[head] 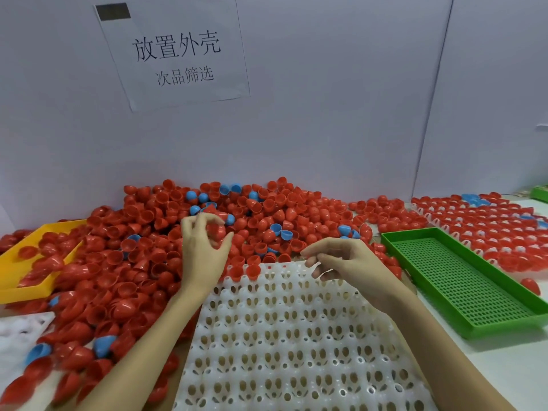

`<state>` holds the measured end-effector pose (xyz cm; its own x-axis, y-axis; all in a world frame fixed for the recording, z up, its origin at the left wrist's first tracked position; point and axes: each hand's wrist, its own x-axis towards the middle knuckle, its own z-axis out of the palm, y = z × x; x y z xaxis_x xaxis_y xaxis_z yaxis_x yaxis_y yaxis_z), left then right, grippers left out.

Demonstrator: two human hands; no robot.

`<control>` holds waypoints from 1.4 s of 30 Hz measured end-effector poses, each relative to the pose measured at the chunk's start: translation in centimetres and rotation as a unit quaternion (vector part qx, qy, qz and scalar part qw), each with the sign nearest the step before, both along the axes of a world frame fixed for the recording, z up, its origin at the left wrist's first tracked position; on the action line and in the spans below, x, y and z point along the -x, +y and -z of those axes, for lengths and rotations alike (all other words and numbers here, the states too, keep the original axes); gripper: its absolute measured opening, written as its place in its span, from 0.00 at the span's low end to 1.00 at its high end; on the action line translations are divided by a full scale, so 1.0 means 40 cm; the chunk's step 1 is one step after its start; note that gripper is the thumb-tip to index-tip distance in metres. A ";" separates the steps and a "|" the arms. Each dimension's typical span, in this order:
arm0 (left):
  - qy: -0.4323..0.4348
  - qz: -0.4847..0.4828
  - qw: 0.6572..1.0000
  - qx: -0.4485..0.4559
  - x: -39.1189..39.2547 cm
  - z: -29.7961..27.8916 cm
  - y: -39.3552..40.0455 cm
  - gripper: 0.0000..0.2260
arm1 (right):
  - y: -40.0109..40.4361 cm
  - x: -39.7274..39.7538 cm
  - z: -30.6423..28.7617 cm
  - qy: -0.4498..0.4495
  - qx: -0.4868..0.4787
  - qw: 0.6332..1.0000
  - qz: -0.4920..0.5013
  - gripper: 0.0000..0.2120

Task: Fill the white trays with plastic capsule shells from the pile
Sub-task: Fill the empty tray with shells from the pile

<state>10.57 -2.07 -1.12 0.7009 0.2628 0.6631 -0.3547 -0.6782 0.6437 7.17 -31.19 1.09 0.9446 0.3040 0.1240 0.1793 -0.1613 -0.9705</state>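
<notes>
A big pile of red capsule shells (142, 256), with a few blue ones mixed in, lies against the back wall. In front of me is a white tray (296, 345) of empty cups; two red shells (244, 271) sit in its far left corner. My left hand (201, 253) hovers over the pile just beyond that corner, its fingers and thumb curled round a red shell (216, 232). Above the tray's far edge, my right hand (341, 262) has loosely curled fingers and nothing visible in them.
A yellow tray (14, 289) half buried in shells lies at the left. A green perforated tray (462, 283) lies at the right, and beyond it a white tray full of red shells (489, 229). Another white tray's corner (17, 330) shows lower left. A paper sign (178, 51) hangs on the wall.
</notes>
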 end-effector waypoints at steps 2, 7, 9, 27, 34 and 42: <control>0.000 -0.001 0.997 0.076 0.053 0.018 0.012 0.13 | 0.001 0.000 0.000 0.002 -0.004 1.000 -0.007 0.18; 0.086 0.172 0.936 0.295 0.132 -0.008 0.000 0.12 | 0.001 0.000 0.000 -0.008 0.003 1.000 -0.010 0.18; 0.121 0.288 0.873 0.375 0.155 -0.032 -0.027 0.12 | 0.004 0.007 -0.008 -0.025 0.008 0.999 -0.021 0.13; 0.207 0.361 0.868 0.271 0.200 -0.017 -0.103 0.13 | 0.053 0.055 -0.027 -0.015 0.030 0.986 -0.161 0.11; 0.128 0.296 0.926 0.195 0.194 -0.032 -0.086 0.16 | 0.048 0.053 -0.024 0.010 0.007 0.986 -0.169 0.15; 0.152 0.260 0.944 0.133 0.204 -0.034 -0.100 0.09 | 0.042 0.048 -0.021 -0.044 0.088 0.986 -0.136 0.13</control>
